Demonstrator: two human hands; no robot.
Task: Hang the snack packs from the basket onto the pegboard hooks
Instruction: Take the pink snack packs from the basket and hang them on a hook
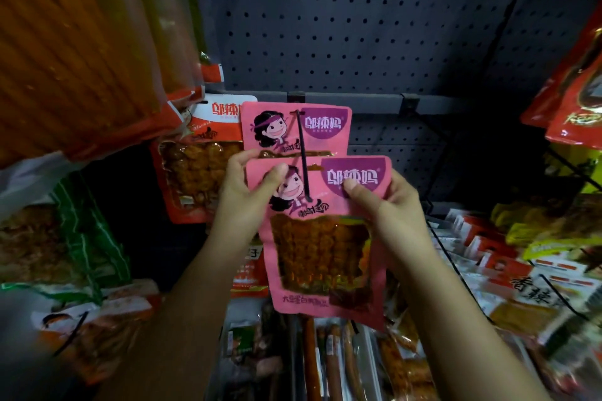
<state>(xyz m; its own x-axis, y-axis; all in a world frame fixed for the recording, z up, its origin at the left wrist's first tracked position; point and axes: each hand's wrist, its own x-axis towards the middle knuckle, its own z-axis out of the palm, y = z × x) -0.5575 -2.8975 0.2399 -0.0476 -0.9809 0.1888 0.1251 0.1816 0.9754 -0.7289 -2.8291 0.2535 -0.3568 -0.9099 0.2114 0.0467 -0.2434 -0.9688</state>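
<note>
Front pink pack held at centre, before dark pegboard, overlapping second pink pack already on black hook

Left hand pinches pack's upper left corner, thumb on front; right hand pinches upper right edge, thumb on purple logo

Risk, judged: hook tip seems to sit at pack's face, below top edge; if hang hole is missed, film could snag or crease, or pack slip off into goods below

Pack's long axis near vertical, logo end up, slight clockwise tilt, printed face toward camera

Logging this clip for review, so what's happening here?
A person holds a pink snack pack by its top corners, left hand and right hand, on a black pegboard hook. The hook's tip shows in front of the pack. Another pink pack already hangs behind it.
</note>
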